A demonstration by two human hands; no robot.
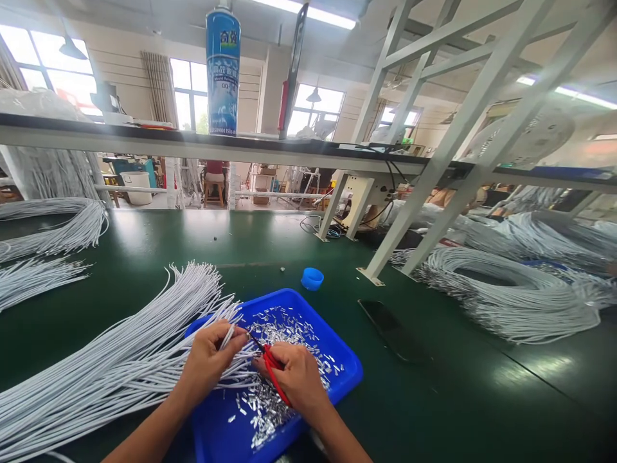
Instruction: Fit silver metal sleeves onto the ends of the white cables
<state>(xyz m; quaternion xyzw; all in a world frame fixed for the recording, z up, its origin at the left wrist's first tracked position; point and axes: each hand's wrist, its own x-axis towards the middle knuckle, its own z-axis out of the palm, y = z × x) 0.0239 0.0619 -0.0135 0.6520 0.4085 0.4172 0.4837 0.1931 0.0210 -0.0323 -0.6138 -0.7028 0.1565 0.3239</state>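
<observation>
My left hand (212,354) is closed, its thumb and fingers pinching the end of a white wire. Under and beside it lies a large bundle of white wires (125,347), their ends reaching over the blue tray (349,370). In my right hand (296,379) is a red-handled hand tool (276,376) with a narrow dark tip; whether it is scissors or pliers I cannot tell. Its tip points at the fingertips of my left hand, where the exact contact is hidden. Many small silver metal pieces (267,411) are scattered in the tray below both hands.
Behind the tray sits a blue cap (312,279); a dark phone (390,329) lies to its right. Coiled wires (506,289) lie at right, more (72,225) at left. A metal frame leg (409,212) stands on the table. A shelf holds a blue spray can (222,71).
</observation>
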